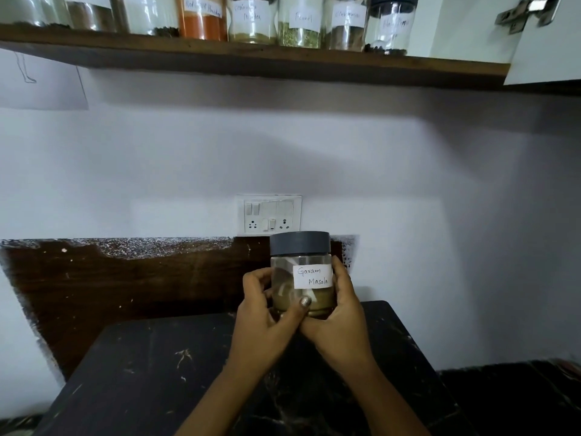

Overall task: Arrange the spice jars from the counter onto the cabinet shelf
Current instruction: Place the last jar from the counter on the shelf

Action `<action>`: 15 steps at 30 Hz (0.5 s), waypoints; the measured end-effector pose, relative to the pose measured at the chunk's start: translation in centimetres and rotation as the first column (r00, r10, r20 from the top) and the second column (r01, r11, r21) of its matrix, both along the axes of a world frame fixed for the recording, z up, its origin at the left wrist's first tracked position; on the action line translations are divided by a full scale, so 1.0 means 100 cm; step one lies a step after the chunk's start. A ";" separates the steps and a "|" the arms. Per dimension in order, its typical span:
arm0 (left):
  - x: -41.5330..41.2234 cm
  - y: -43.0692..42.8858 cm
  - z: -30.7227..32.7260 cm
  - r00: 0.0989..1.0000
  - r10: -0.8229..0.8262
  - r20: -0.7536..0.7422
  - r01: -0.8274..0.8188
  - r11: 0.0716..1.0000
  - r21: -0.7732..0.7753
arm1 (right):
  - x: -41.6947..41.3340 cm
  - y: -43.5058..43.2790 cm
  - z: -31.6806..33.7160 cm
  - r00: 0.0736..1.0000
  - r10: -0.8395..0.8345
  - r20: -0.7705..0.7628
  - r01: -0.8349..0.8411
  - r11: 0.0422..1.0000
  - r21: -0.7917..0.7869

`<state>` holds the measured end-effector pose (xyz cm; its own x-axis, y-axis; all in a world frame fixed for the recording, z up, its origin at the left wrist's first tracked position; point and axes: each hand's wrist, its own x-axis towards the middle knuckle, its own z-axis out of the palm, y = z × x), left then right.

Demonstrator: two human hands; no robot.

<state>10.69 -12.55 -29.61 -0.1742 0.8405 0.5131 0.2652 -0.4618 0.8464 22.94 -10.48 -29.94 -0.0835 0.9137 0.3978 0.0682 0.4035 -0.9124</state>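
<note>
A clear jar labelled "Garam Masala" (300, 272), with a grey lid and brownish powder at the bottom, is held upright just above the dark counter (157, 372). My left hand (267, 316) wraps its left side with the thumb across the front. My right hand (339, 313) cups its right side and base. Above, the wooden cabinet shelf (251, 58) carries a row of several labelled spice jars, among them an orange powder jar (202, 20), a fennel jar (300, 23) and a black pepper jar (391, 26) at the right end.
A white switch and socket plate (268, 214) sits on the wall right behind the jar. A dark wooden backsplash (125, 278) runs behind the counter. An open white cabinet door (544, 42) with a metal hinge hangs at the top right.
</note>
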 end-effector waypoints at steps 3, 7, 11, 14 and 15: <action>-0.002 -0.001 0.004 0.999 -0.029 0.015 0.029 1.000 -0.006 | 0.001 -0.003 0.005 1.000 0.015 -0.008 -0.015 0.999 0.037; -0.004 -0.003 0.007 0.999 -0.031 -0.027 0.031 1.000 0.003 | 0.001 -0.006 0.011 0.996 0.043 -0.076 -0.043 0.999 0.003; -0.004 -0.002 0.006 0.994 0.063 -0.091 -0.061 0.998 0.029 | -0.001 -0.005 0.016 0.986 0.021 -0.163 -0.032 0.997 -0.070; -0.007 -0.001 0.007 0.998 0.025 -0.051 -0.023 0.999 0.023 | -0.005 -0.007 0.019 0.981 -0.010 -0.193 -0.007 0.996 -0.090; -0.008 0.000 0.007 0.999 0.009 -0.040 -0.008 1.000 0.022 | -0.006 -0.008 0.020 0.980 -0.019 -0.196 0.002 0.996 -0.087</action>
